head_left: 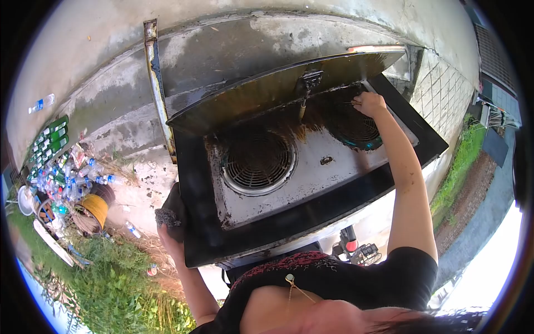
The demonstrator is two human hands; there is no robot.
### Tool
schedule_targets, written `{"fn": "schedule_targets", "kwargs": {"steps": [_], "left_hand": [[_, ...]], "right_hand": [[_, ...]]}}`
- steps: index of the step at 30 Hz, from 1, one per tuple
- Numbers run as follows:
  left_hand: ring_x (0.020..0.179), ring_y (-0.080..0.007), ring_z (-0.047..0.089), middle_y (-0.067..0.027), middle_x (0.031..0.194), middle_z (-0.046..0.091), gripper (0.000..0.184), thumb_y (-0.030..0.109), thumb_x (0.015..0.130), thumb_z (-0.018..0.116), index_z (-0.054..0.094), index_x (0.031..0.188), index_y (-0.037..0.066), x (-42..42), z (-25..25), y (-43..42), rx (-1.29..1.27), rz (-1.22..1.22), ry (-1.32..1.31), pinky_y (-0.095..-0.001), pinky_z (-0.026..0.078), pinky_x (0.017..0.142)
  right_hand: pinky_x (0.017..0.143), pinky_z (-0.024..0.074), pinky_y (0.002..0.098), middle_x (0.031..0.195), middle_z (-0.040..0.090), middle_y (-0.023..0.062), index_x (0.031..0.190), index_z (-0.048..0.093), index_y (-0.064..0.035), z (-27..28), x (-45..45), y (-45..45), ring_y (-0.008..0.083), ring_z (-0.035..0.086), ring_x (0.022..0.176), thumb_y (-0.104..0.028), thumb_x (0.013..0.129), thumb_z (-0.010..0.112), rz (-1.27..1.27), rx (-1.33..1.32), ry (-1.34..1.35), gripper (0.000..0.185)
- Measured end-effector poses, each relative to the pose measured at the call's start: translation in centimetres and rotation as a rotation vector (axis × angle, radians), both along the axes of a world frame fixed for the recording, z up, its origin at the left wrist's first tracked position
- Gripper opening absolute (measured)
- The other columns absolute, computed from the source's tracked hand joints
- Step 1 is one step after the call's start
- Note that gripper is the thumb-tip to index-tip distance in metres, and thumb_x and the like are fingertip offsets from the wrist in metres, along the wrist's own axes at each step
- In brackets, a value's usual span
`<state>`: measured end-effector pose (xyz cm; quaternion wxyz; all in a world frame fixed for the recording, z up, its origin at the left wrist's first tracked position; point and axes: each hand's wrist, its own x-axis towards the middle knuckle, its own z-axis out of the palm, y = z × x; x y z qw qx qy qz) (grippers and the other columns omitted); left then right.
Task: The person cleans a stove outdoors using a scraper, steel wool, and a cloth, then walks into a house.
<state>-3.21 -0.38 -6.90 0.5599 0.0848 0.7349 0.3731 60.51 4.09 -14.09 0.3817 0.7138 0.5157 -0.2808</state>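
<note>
A greasy range hood (311,183) with two round fan grilles lies in front of me, its dark panel (239,97) raised along the far side. At the upper part of the right grille (356,131), my right hand (369,104) is closed on something small and dark that I cannot make out. The left grille (260,163) has brown grime over it. Beside the hood's left edge is my left hand (168,228), mostly hidden, with a grey scouring pad (167,217) and a dark cloth or glove (177,209) at it.
A rusty metal strip (156,89) leans beyond the hood's left corner. Plastic bottles (72,181), a green crate (51,139) and a yellow bucket (93,210) stand at the left, above weeds (117,278). A wall (222,50) runs behind the hood.
</note>
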Motion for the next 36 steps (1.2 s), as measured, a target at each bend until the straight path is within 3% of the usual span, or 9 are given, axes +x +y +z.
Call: {"fn": "schedule_targets", "kwargs": {"steps": [3, 6, 10, 17, 19, 22, 28, 32, 36], "left_hand": [[0.096, -0.0254, 0.05, -0.0134, 0.108, 0.048, 0.049, 0.033, 0.08, 0.044, 0.039, 0.115, 0.0, -0.4, -0.1, -0.4, 0.015, -0.013, -0.013, -0.0368, 0.042, 0.084], [0.1, -0.025, 0.046, -0.0139, 0.111, 0.045, 0.047, 0.028, 0.081, 0.04, 0.037, 0.118, -0.001, -0.4, 0.3, -0.8, -0.026, 0.022, -0.051, -0.0362, 0.038, 0.086], [0.102, -0.0248, 0.044, -0.0143, 0.112, 0.043, 0.046, 0.026, 0.082, 0.038, 0.035, 0.119, -0.001, -0.1, 0.4, -0.1, 0.001, 0.009, -0.031, -0.0364, 0.037, 0.087], [0.101, -0.0258, 0.044, -0.0149, 0.112, 0.043, 0.046, 0.024, 0.081, 0.04, 0.036, 0.119, -0.001, 0.9, 1.1, 0.3, 0.013, -0.039, 0.025, -0.0363, 0.038, 0.086], [0.101, -0.0263, 0.045, -0.0154, 0.112, 0.043, 0.046, 0.022, 0.08, 0.041, 0.036, 0.119, 0.0, 0.0, 0.7, 0.0, 0.006, -0.104, 0.107, -0.0362, 0.038, 0.085], [0.1, -0.0262, 0.045, -0.0158, 0.111, 0.044, 0.046, 0.021, 0.079, 0.042, 0.036, 0.119, 0.0, 0.1, 0.5, 0.0, -0.021, 0.01, 0.061, -0.0361, 0.04, 0.084], [0.095, -0.021, 0.047, -0.0116, 0.105, 0.047, 0.043, 0.026, 0.079, 0.046, 0.041, 0.113, 0.0, 2.4, 2.3, 1.4, -0.021, 0.01, 0.078, -0.0329, 0.04, 0.082], [0.094, -0.0243, 0.049, -0.0145, 0.106, 0.047, 0.041, 0.016, 0.079, 0.045, 0.038, 0.116, -0.001, 2.6, 2.6, 1.6, 0.009, 0.052, 0.109, -0.0334, 0.045, 0.078], [0.094, -0.0246, 0.049, -0.0145, 0.106, 0.047, 0.042, 0.017, 0.079, 0.045, 0.039, 0.116, 0.0, 2.5, 2.7, 1.7, -0.008, 0.095, 0.044, -0.0336, 0.044, 0.079]], "right_hand": [[0.072, 0.046, 0.0354, 0.088, 0.061, 0.0086, 0.095, 0.061, -0.0191, -1.2, -0.2, 0.6, 0.0238, 0.058, 0.083, -0.037, 0.072, 0.056, -0.057, 0.009, -0.054, 0.03], [0.071, 0.0464, 0.0361, 0.087, 0.06, 0.0097, 0.095, 0.061, -0.0195, -2.5, -1.5, 0.1, 0.025, 0.058, 0.082, -0.036, 0.073, 0.056, -0.089, 0.066, -0.138, 0.028], [0.071, 0.0463, 0.037, 0.086, 0.06, 0.0098, 0.1, 0.058, -0.0236, 0.2, -1.4, -1.0, 0.0264, 0.058, 0.081, -0.035, 0.073, 0.057, 0.017, 0.098, -0.014, 0.029], [0.077, 0.0452, 0.036, 0.094, 0.059, 0.0132, 0.088, 0.06, -0.0088, -1.6, 0.4, -0.5, 0.0274, 0.056, 0.089, -0.024, 0.074, 0.051, -0.204, 0.1, -0.272, 0.022], [0.08, 0.0442, 0.0351, 0.098, 0.057, 0.0157, 0.09, 0.06, -0.0057, -2.5, -2.4, 1.2, 0.0276, 0.055, 0.094, -0.018, 0.074, 0.049, -0.292, 0.079, -0.244, 0.023], [0.081, 0.0437, 0.0345, 0.103, 0.056, 0.0157, 0.098, 0.058, -0.0057, -3.0, -6.7, 3.1, 0.027, 0.053, 0.098, -0.015, 0.074, 0.048, -0.412, 0.006, -0.229, 0.028], [0.078, 0.0446, 0.0349, 0.096, 0.058, 0.0139, 0.094, 0.059, -0.0093, 0.0, -11.9, 1.8, 0.0284, 0.055, 0.091, -0.023, 0.074, 0.05, -0.196, -0.023, -0.04, 0.026], [0.074, 0.0458, 0.0359, 0.092, 0.059, 0.0112, 0.096, 0.06, -0.0163, 3.5, -11.6, 0.8, 0.0264, 0.057, 0.086, -0.027, 0.075, 0.051, -0.147, -0.006, -0.101, 0.025], [0.073, 0.0461, 0.0366, 0.087, 0.06, 0.0106, 0.094, 0.06, -0.0127, 6.7, -13.8, 0.1, 0.0271, 0.058, 0.084, -0.026, 0.074, 0.053, -0.043, -0.052, -0.022, 0.025]]}}
